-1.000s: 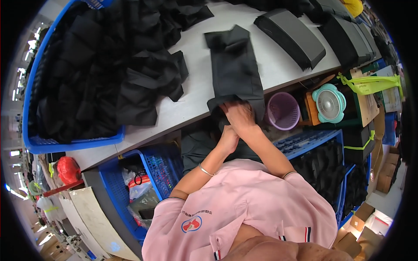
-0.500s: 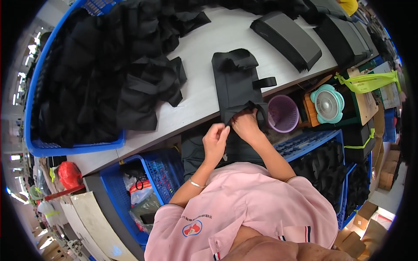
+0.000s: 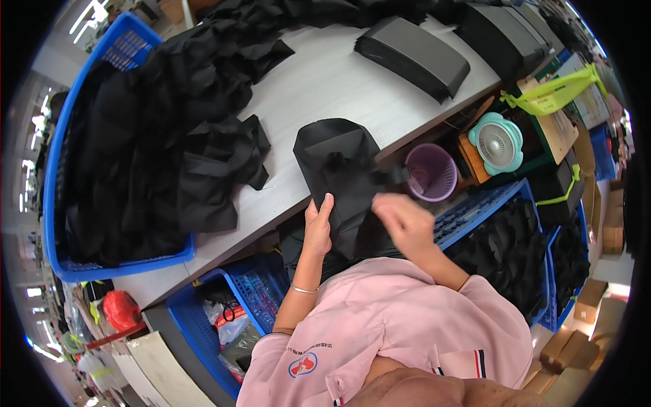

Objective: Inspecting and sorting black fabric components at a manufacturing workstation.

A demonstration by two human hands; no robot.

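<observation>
A black fabric piece [image 3: 342, 180] with a short strap [image 3: 392, 178] at its right side lies over the table's near edge and hangs toward my lap. My left hand [image 3: 319, 227] grips its left edge, the thumb lying on top and the other fingers partly hidden. On the other side my right hand [image 3: 409, 222] is smeared by motion near the right edge, below the strap. Its fingers look curled, but whether they hold the fabric cannot be made out.
Black fabric pieces fill a blue basket [image 3: 125, 275] on the left of the table [image 3: 298, 74]. Flat black stacks [image 3: 417, 57] stand at the far right. Beside the table edge are a purple basket [image 3: 432, 173] and a turquoise fan [image 3: 497, 144]. Blue crates [image 3: 485, 210] flank me.
The fabric piece has been spread flatter and shifted nearer to me. My left hand moved from a pinch to its left edge; my right hand swung right and away from the left.
</observation>
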